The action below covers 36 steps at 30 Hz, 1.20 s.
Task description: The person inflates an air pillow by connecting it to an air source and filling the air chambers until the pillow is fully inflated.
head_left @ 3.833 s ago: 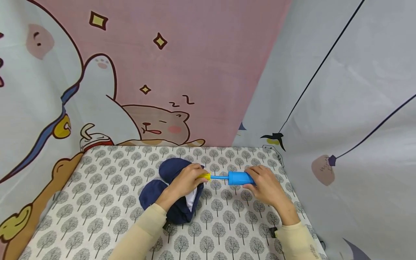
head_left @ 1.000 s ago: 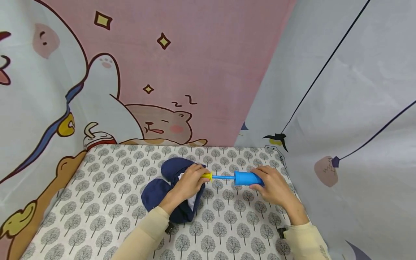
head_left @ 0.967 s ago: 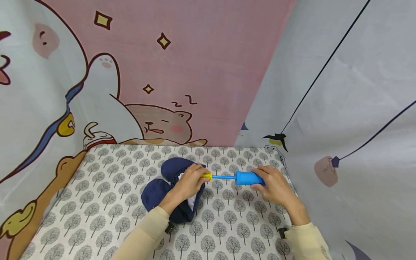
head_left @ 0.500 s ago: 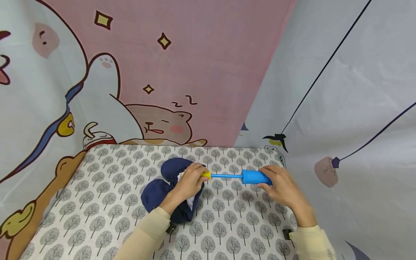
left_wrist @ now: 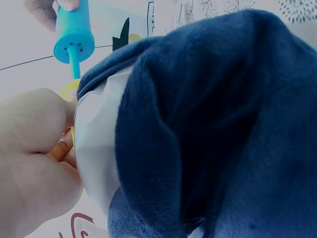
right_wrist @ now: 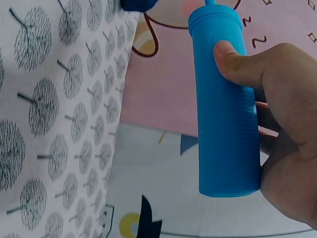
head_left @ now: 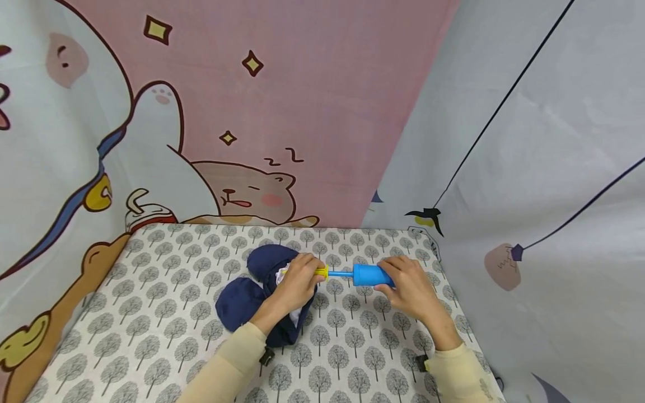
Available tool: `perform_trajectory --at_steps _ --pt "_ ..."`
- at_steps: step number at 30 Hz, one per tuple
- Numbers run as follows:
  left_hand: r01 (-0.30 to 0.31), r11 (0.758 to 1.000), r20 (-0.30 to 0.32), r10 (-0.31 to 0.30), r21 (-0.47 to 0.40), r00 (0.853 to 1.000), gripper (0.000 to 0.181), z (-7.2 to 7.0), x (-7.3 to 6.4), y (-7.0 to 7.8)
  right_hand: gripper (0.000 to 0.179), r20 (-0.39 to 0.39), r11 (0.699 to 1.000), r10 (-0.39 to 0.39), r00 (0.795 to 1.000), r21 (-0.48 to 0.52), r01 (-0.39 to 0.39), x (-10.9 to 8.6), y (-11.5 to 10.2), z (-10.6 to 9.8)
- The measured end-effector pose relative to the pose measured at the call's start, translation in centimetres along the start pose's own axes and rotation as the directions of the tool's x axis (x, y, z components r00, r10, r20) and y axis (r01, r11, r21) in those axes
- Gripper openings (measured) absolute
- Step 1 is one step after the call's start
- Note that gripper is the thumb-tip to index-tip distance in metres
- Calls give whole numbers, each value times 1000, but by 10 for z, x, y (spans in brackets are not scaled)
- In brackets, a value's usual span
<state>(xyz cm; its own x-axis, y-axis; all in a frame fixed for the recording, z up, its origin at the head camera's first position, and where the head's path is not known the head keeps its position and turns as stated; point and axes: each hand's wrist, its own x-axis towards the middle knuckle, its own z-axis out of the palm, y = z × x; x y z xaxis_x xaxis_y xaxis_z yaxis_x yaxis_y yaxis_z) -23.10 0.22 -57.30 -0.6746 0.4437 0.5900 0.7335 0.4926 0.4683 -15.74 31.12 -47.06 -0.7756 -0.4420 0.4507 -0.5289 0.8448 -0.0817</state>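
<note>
A hand-held air pump with a blue barrel (head_left: 370, 275), a thin blue rod (head_left: 341, 274) and a ribbed yellow end piece (head_left: 322, 272) is held level between both hands. My right hand (head_left: 412, 288) grips the barrel, thumb along its side in the right wrist view. The left hand (head_left: 297, 282) pinches the yellow end piece over a navy U-shaped neck pillow (head_left: 239, 302). Through the pillow's opened cover, a pale inner bladder (left_wrist: 96, 144) shows in the left wrist view, beside the left hand. The join between yellow piece and bladder is hidden by the fingers.
A white cloth with grey trees (head_left: 353, 358) covers the table. Behind it hangs a pink and white cartoon curtain (head_left: 327, 112), and a pale curtain (head_left: 554, 140) runs along the right side. Small black clips (head_left: 267, 356) sit near the sleeves.
My right hand drew the barrel rightward, lengthening the exposed rod, then came back left, so less rod shows now. The left hand stayed at the yellow end piece.
</note>
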Motion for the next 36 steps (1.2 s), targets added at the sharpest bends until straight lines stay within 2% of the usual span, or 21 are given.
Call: perform_trajectory --at_steps 7,13,18,19,24,29,32,36 --pt "11 999 -11 -12 -47 1000 16 -3 1 9 55 1 1000 -29 1000 -9 29 10 -15 10" --pt "-51 999 -2 51 -10 999 15 -18 6 27 56 4 1000 -17 1000 -6 17 14 -25 18" --pt "-83 997 5 83 -4 997 16 -11 5 16 58 -16 1000 -26 1000 7 26 15 -26 20" --pt "-84 996 14 84 -3 996 16 -13 5 17 58 -21 1000 -29 999 9 29 14 -25 20" --pt "-52 999 51 52 3 997 14 -32 8 29 56 -31 1000 -23 999 11 23 6 -15 14" --pt "28 999 120 -33 40 992 14 -48 10 42 58 -42 1000 2 999 19 -1 -8 -1 8" --pt "62 996 150 -71 64 986 15 -51 10 45 59 -47 1000 18 999 26 -17 -16 7 5" --pt "65 995 163 -77 78 984 16 -52 8 42 58 -56 999 29 998 20 -28 -24 16 0"
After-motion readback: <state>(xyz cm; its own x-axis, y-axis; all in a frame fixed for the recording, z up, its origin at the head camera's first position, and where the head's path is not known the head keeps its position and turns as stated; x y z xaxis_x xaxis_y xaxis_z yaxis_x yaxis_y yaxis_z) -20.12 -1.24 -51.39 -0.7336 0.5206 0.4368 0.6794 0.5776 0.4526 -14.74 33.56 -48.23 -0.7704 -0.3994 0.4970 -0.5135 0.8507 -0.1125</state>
